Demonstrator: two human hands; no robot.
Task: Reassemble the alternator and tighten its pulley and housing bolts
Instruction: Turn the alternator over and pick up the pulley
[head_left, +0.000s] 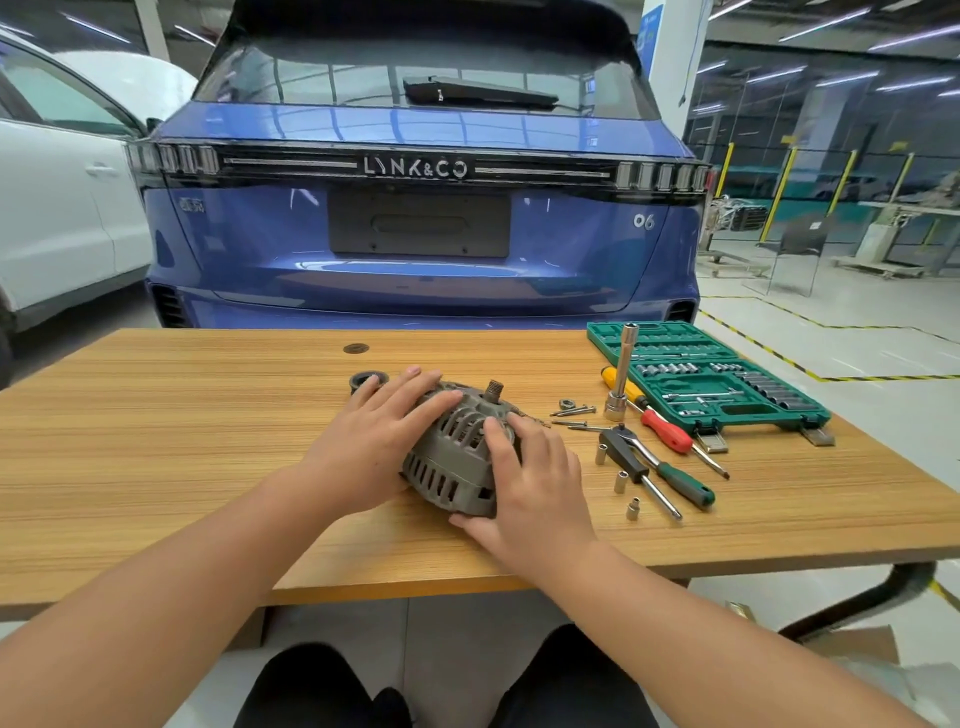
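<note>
One head-worn camera looks forward and down, close over the wooden table (208, 415).

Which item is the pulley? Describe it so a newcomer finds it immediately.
On the wooden table, look just beyond the left hand, which rests on the grey alternator. The pulley is the dark ring lying flat there, alone on that side; all tools lie right of the alternator.
</note>
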